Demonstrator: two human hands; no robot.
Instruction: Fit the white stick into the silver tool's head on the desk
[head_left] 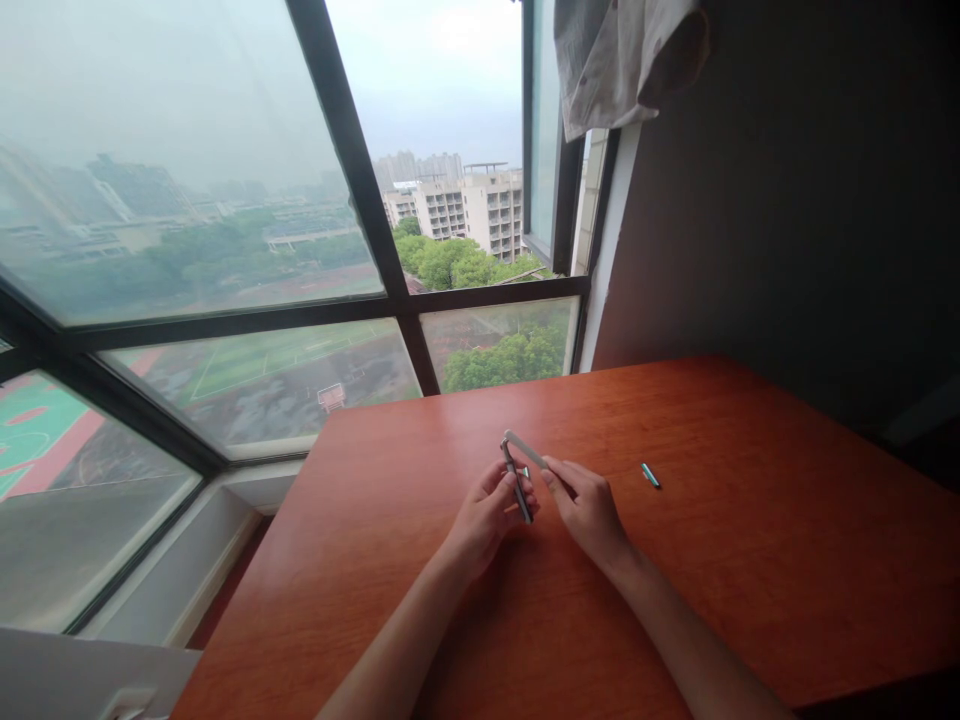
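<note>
Two bare forearms [420, 640] reach in from the bottom of the view and meet over a reddish-brown wooden surface [750, 560]. The left hand [486, 515] has its grip closed on a small metal tool [517, 480]. Its thumb and fingers wrap around the darker lower arm of the tool, which points away from the person. The right hand [589, 510] has its grip pinched together on the near end of the tool's pale upper arm [525, 449].

The two slim arms of the tool join at their far end and spread toward the hands in a narrow V. The tool is held low over the surface, somewhat nearer the left edge than the right. Whether it touches the wood cannot be told. The two hands sit close together.

Near the right hand, on the side toward the right edge, a small teal piece [650, 475] lies flat on the wood, apart from the fingers.

Beyond the far left corner and the left edge stands a large window [360, 180] with a dark frame. It looks down on hazy buildings, green trees and sports courts. A dark wall [787, 200] rises behind the far edge and along the right. A pale cloth [622, 60] hangs at the top, between the window and the wall.
</note>
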